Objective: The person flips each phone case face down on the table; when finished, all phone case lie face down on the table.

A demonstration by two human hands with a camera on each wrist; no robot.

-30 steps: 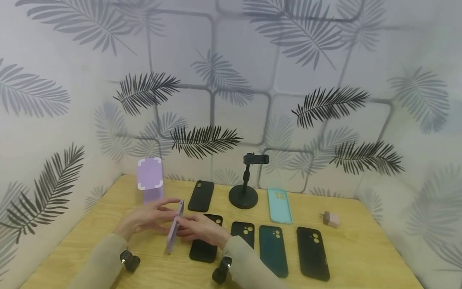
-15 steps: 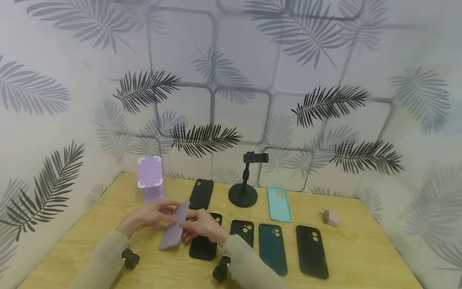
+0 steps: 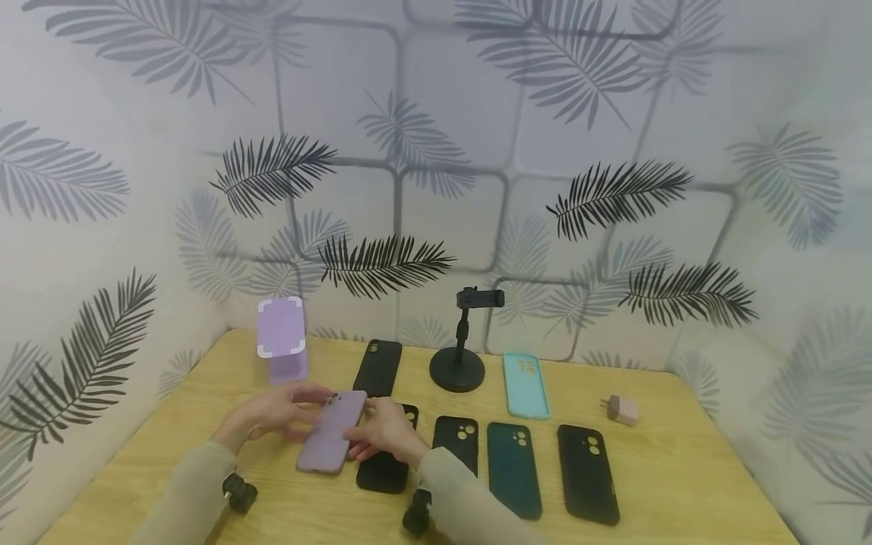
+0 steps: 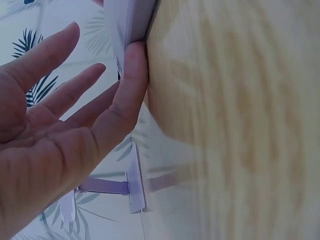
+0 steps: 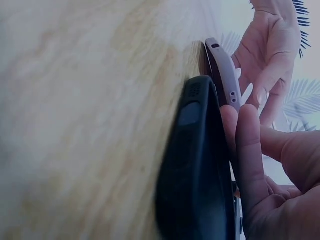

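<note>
A light purple phone case (image 3: 332, 431) lies low over the table at a slight tilt, its back with the camera cutouts facing up. My right hand (image 3: 390, 431) pinches the case's right edge, thumb on top. At the left edge is my left hand (image 3: 275, 414), fingers loosely extended. In the left wrist view one finger (image 4: 135, 65) touches the edge of the case, while the thumb and other fingers stand apart. A black phone case (image 3: 383, 469) lies partly under my right hand; in the right wrist view its rim (image 5: 200, 105) is close beside the purple case's slotted end (image 5: 225, 75).
Another black case (image 3: 378, 367) lies behind my hands. To the right are a black case (image 3: 458, 443), a dark teal case (image 3: 514, 473), a black case (image 3: 589, 477), a turquoise case (image 3: 526, 390) and a charger plug (image 3: 621, 409). Purple (image 3: 281, 329) and black (image 3: 458, 369) phone stands are at the back.
The purple case has turned from standing on edge to nearly flat, its back now facing up. My left hand has loosened around it; the right hand stays at its right edge.
</note>
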